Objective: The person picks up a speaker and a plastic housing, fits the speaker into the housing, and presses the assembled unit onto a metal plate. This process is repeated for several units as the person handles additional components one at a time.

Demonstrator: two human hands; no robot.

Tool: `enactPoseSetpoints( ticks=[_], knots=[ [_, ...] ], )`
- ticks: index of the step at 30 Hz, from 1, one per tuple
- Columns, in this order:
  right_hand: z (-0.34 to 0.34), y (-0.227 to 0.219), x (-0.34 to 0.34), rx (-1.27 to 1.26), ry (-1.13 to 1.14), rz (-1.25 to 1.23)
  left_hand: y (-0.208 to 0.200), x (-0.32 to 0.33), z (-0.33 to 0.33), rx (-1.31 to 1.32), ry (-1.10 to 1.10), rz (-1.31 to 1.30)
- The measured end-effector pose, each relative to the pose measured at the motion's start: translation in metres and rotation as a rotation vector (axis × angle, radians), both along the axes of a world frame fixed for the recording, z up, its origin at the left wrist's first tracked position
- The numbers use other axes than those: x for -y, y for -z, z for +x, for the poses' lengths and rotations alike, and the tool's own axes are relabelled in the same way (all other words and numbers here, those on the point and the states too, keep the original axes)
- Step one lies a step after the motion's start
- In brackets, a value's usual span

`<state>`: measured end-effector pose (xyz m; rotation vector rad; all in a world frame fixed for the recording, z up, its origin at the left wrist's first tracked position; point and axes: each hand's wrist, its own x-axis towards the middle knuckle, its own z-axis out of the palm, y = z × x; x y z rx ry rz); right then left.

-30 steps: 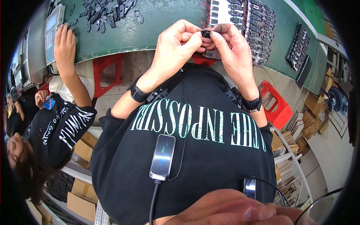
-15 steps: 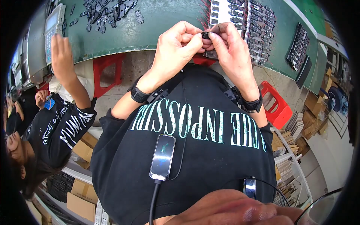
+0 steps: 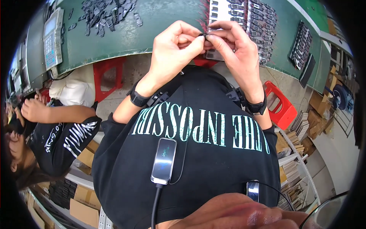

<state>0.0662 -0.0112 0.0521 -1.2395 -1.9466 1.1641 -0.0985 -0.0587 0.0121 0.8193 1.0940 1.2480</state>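
My left hand (image 3: 172, 52) and my right hand (image 3: 239, 52) meet over the near edge of the green table (image 3: 150, 32). Between their thumbs and fingertips they pinch a small black part (image 3: 206, 35), mostly covered by the fingers, so its exact kind does not show. Both hands are closed on it, with the thumbs almost touching. Just beyond my fingers stands a white tray (image 3: 214, 23) with dark pieces and thin red wires. Rows of small black casings with red wires (image 3: 262, 30) lie to the right of it.
A loose pile of black plastic pieces (image 3: 108, 17) lies at the far left. A keypad device (image 3: 52, 38) stands beyond it. At the right are a black rack of parts (image 3: 300, 45) and a red stool (image 3: 280, 106). A co-worker's arm (image 3: 57, 113) is at the left.
My hands have shifted slightly, and the thumbs have drawn closer over the black part, which shows less. The co-worker's raised hand has come down, away from the keypad device.
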Motion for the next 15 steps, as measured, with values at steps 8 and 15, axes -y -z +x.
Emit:
enactPoseSetpoints(
  ticks=[8,15],
  knots=[
    [0.018,0.008,0.006,0.001,0.044,0.159,-0.001,-0.006,0.011,-0.33,0.041,0.143],
    [0.046,0.022,-0.023,0.203,0.198,0.205,0.018,-0.017,0.001,-0.26,-0.083,0.247]
  ],
)
